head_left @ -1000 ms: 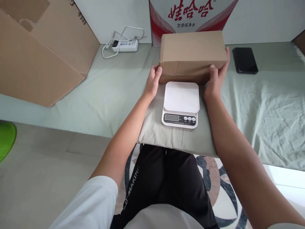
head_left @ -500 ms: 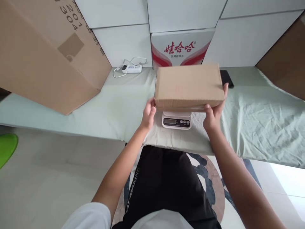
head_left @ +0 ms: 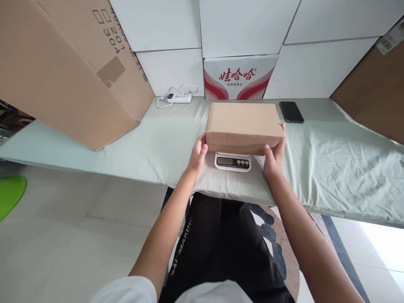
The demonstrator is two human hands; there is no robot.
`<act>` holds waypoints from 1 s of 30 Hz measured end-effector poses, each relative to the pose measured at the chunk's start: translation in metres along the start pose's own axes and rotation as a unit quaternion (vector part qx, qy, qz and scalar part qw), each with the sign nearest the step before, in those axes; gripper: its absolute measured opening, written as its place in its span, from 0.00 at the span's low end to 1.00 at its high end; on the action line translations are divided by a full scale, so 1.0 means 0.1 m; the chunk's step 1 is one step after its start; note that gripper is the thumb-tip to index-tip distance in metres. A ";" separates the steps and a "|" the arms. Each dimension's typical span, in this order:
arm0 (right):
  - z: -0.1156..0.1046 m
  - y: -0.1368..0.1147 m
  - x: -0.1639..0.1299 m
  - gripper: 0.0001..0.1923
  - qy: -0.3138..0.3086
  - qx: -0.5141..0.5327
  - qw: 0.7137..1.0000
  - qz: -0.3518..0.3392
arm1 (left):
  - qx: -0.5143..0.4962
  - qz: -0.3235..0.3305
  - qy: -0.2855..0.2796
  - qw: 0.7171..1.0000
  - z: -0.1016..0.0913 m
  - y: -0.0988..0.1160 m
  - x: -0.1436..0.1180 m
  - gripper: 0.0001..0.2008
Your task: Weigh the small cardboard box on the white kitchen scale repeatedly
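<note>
A closed brown cardboard box (head_left: pixel 244 120) is held level between my two hands, over a small white kitchen scale (head_left: pixel 232 162). My left hand (head_left: pixel 198 153) grips its left end, thumb at the near corner. At the right end, my right hand (head_left: pixel 275 153) has its thumb on the near side and its fingers around the corner. The box hides the scale's weighing surface; only the front panel with its display and buttons shows. Whether the box rests on the scale, I cannot tell.
A black phone (head_left: pixel 291 112) lies behind the box to the right. A white power strip (head_left: pixel 179 98) with a cable sits at the back left. Large cartons (head_left: pixel 78 80) stand left and right, white boxes (head_left: pixel 236 25) behind. Pale green cloth (head_left: pixel 151 155) covers the table.
Both hands have lowered the box slightly toward the scale, and its right end has come down and inward. The phone now shows fully. The head view has shifted a little.
</note>
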State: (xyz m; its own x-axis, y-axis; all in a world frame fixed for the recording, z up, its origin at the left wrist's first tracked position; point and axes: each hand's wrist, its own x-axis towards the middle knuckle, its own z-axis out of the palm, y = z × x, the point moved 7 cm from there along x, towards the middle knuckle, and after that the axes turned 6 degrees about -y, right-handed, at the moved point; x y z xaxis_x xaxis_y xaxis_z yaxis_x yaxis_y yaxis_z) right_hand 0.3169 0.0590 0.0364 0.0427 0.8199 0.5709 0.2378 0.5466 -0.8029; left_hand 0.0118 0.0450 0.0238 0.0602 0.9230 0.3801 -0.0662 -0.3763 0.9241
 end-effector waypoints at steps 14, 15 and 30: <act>-0.06 -0.01 -0.02 0.54 -0.001 -0.042 0.999 0.022 | 0.002 -0.005 -0.030 1.000 0.04 0.08 -0.04 0.41; -0.07 -0.01 -0.02 0.54 0.002 -0.041 0.999 0.020 | 0.001 -0.003 -0.034 0.999 0.04 0.07 -0.04 0.41; -0.03 -0.01 -0.04 0.48 0.010 -0.006 0.999 0.041 | 0.026 -0.018 -0.034 0.999 0.03 0.03 -0.04 0.44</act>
State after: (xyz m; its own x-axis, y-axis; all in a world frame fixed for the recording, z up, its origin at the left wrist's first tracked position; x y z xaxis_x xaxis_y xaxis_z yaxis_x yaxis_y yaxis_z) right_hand 0.3198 0.0547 0.0353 0.0829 0.8583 0.5064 0.2446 0.4751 -0.8452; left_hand 0.0142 0.0397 0.0254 0.1300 0.9287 0.3474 -0.0108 -0.3491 0.9370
